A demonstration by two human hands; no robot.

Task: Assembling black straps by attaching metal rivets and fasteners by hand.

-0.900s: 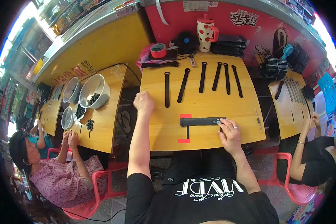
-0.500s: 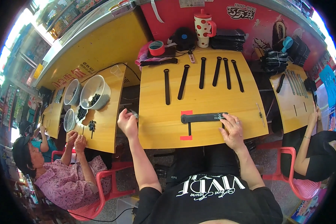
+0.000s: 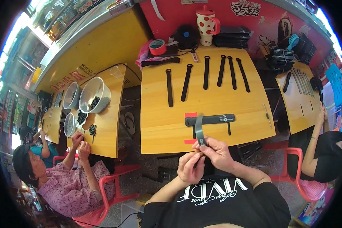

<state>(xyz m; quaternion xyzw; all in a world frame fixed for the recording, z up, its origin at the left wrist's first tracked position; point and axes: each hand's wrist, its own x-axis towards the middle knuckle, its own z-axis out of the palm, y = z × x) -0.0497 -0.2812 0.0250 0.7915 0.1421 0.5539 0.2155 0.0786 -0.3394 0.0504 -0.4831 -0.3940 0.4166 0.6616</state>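
At the front edge of the table, my two hands meet close to my body. A dark, shiny, flexible strap (image 3: pixel 199 129) stands up from them and arches over. My right hand (image 3: pixel 217 152) pinches this strap near its lower part. Against it, my left hand (image 3: pixel 190 167) is closed with its fingertips at the strap's lower end. Just beyond lies a flat black strap (image 3: pixel 212 119) with pale printing, sideways on the table, with no hand on it. Red tape pieces (image 3: pixel 190 114) and short black lines (image 3: pixel 229 129) mark the tabletop near it.
Several black looped straps (image 3: pixel 187 83) lie in a row farther back. Behind them stand a spotted tumbler (image 3: pixel 206 28), a red tape roll (image 3: pixel 157 47) and stacked black packs (image 3: pixel 231 37). Clear bowls (image 3: pixel 96 95) sit on the left table, where a person works; another person sits at right.
My left hand has come from the table's left edge to the front middle. My right hand has let go of the flat strap and joined it, and both are now on the upright strap.
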